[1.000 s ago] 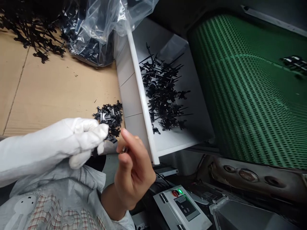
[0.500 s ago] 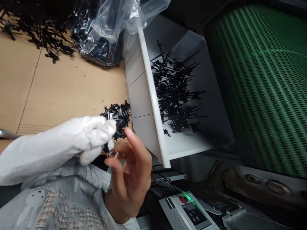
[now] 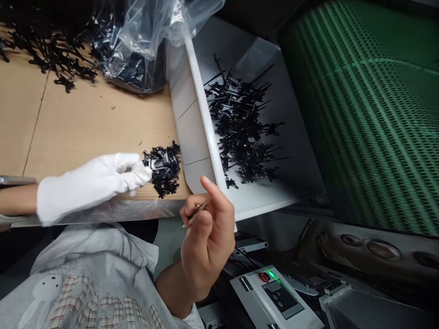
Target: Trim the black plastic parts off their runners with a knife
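My left hand [image 3: 99, 180], in a white glove, is beside a small pile of black plastic parts [image 3: 164, 167] on the cardboard-covered table. Its fingertips are pressed together at the pile's left edge; whatever may be between them is hidden. My right hand [image 3: 209, 242] is bare and held up just past the table's front edge, below the white bin. Its index finger and thumb stick out, while the other fingers curl around a small metal tool [image 3: 197, 208], mostly hidden, whose kind I cannot make out.
A white bin [image 3: 200, 96] holds many black stemmed parts [image 3: 243, 123]. A clear plastic bag [image 3: 137, 59] of black parts and a loose heap [image 3: 65, 55] are at the back left. A green ribbed sheet [image 3: 360, 114] and a control box [image 3: 274, 292] are at right.
My hands have separated. The left has drawn back left and up to the small pile; the right has moved right, away from the glove. The view has shifted slightly.
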`<state>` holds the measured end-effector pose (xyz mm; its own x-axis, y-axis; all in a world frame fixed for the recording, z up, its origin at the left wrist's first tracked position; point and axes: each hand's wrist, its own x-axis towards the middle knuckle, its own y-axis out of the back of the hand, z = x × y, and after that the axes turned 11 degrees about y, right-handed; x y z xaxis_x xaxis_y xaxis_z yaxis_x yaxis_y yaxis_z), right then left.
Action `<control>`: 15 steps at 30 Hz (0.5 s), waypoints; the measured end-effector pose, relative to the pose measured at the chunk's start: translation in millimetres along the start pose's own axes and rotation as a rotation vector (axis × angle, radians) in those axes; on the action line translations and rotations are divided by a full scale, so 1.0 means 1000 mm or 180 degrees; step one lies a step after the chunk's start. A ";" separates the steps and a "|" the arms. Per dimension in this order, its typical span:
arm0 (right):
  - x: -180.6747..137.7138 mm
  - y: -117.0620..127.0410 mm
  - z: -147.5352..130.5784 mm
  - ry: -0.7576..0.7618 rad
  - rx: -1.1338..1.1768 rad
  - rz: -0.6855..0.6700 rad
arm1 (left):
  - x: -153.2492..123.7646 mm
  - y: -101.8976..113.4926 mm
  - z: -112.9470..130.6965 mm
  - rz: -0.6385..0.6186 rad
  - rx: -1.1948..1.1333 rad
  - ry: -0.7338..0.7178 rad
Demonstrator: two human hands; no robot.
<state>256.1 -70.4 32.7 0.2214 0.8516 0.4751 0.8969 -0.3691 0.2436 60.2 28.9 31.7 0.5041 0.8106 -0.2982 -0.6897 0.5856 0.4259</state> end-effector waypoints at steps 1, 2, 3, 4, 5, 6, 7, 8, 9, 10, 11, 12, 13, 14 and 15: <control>-0.001 0.004 0.004 -0.0130 -0.0041 -0.0027 | 0.005 0.003 -0.001 0.0068 0.0275 -0.0056; -0.003 0.008 0.008 -0.0270 -0.0079 -0.0105 | 0.010 0.007 -0.002 0.0179 0.0592 -0.0134; -0.005 0.011 0.012 -0.0421 -0.0133 -0.0210 | 0.015 0.010 -0.003 0.0305 0.0881 -0.0221; -0.007 0.013 0.015 -0.0567 -0.0211 -0.0329 | 0.019 0.013 -0.005 0.0418 0.1102 -0.0289; -0.009 0.014 0.018 -0.0692 -0.0312 -0.0440 | 0.023 0.015 -0.005 0.0471 0.1247 -0.0318; -0.010 0.015 0.021 -0.0782 -0.0434 -0.0526 | 0.027 0.015 -0.005 0.0481 0.1416 -0.0318; -0.011 0.014 0.023 -0.0844 -0.0566 -0.0589 | 0.031 0.015 -0.004 0.0459 0.1683 -0.0322; -0.012 0.013 0.024 -0.0879 -0.0690 -0.0628 | 0.034 0.014 -0.003 0.0471 0.2024 -0.0331; -0.013 0.011 0.025 -0.0890 -0.0790 -0.0656 | 0.036 0.012 -0.001 0.0509 0.2379 -0.0340; -0.013 0.009 0.026 -0.0885 -0.0864 -0.0678 | 0.039 0.010 0.001 0.0570 0.2695 -0.0353; -0.013 0.007 0.026 -0.0867 -0.0923 -0.0699 | 0.042 0.008 0.002 0.0651 0.2920 -0.0380; -0.013 0.005 0.027 -0.0844 -0.0983 -0.0734 | 0.044 0.006 0.003 0.0745 0.3027 -0.0421; -0.012 0.003 0.028 -0.0820 -0.1060 -0.0779 | 0.047 0.005 0.003 0.0819 0.3011 -0.0495; -0.011 0.001 0.029 -0.0781 -0.1168 -0.0840 | 0.049 0.005 0.001 0.0875 0.2931 -0.0603; -0.009 0.000 0.031 -0.0734 -0.1287 -0.0904 | 0.051 0.006 0.000 0.0873 0.2829 -0.0729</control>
<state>265.5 -66.6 2.2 0.1109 0.9814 0.1565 0.7251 -0.1876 0.6626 81.5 73.4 19.0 0.5381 0.8418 0.0425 -0.1996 0.0783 0.9767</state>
